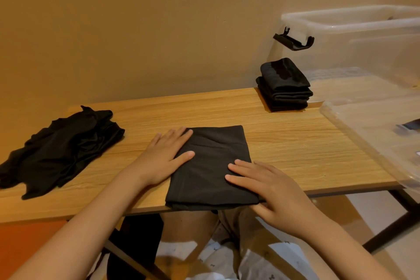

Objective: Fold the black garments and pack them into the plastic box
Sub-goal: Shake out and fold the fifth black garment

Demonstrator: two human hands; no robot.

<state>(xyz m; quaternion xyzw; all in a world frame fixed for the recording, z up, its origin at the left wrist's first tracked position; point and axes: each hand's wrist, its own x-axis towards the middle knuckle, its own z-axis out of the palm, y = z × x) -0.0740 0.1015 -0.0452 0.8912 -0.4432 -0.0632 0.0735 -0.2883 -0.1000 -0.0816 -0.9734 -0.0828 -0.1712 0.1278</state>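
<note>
A folded black garment (211, 166) lies flat at the front edge of the wooden table (295, 143). My left hand (163, 154) lies flat, fingers straight, on its left side. My right hand (270, 186) presses its right front corner with straight fingers. A heap of unfolded black garments (59, 150) lies at the table's left. A stack of folded black garments (284, 85) stands at the back right, just left of the clear plastic box (354, 27).
The box's clear lid (372, 134) lies on the table's right end, hanging over the edge. A black latch (293, 41) sticks out from the box's left wall. A wall runs close behind the table. My knees are under the front edge.
</note>
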